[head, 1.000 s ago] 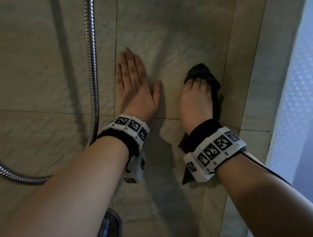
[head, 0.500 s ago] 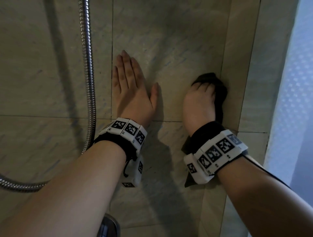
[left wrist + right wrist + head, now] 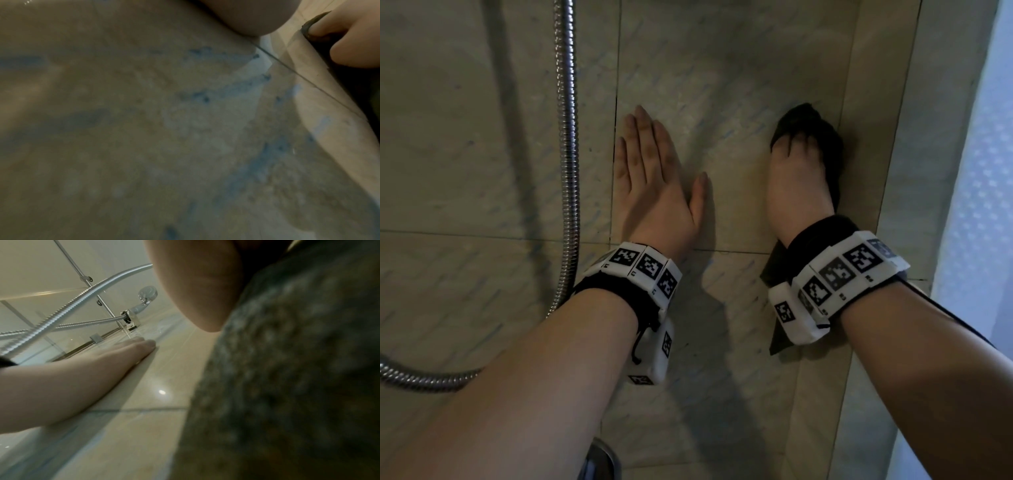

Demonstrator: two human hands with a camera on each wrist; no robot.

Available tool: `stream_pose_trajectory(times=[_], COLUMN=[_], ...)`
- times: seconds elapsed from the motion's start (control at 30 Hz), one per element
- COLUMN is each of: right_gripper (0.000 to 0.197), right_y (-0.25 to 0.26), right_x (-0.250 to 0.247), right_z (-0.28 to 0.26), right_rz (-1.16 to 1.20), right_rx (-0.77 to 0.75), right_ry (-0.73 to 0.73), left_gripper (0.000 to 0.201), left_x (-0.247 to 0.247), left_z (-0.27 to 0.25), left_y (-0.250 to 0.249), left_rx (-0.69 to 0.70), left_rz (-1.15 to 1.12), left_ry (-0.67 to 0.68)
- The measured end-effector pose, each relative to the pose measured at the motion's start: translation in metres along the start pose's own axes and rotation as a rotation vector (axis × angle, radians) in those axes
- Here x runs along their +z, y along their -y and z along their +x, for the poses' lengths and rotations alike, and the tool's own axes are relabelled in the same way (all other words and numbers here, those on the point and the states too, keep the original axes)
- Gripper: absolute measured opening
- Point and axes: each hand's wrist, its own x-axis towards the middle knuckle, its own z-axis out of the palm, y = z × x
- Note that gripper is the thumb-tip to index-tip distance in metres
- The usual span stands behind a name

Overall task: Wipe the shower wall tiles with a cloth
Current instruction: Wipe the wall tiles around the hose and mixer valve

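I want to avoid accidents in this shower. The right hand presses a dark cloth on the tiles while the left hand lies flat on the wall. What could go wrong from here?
1. The tiles look glossy, so the flat left hand might slip if it carries weight.
2. A loose tail of the dark cloth hangs below the right hand; it could drag or bunch.
3. The metal hose hangs near the left hand, so a wide stroke leftward may knock it.

Left hand (image 3: 654, 192) flat, fingers straight; right hand (image 3: 796, 192) curled, palm down.
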Motion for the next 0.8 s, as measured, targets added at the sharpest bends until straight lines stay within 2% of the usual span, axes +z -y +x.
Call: stream_pose_trajectory(times=[0.2,0.4,0.6,0.8], right_gripper=[0.057,0.050,0.048,0.053], right_y=[-0.007,0.001,0.011,-0.011], right_x=[-0.012,-0.004,0.007,-0.009], right_z=[0.017,0.003,-0.010,0.020], right_rz=[0.026,-0.007,0.005,0.001], right_rx=[0.090,0.134,0.119,0.122], right_ry=[0.021,0.032,0.026,-0.020], left_gripper=[0.075,0.075,0.075,0.075], left_x=[0.000,0.000,-0.001,-0.001], left_z=[0.000,0.001,0.001,0.000], left_y=[-0.001,0.000,-0.001,-0.001], left_rx=[-0.001,-0.006,0.002,-0.002], left_rz=[-0.005,-0.005,-0.005,0.010], left_ry=[0.000,0.010,0.023,0.029])
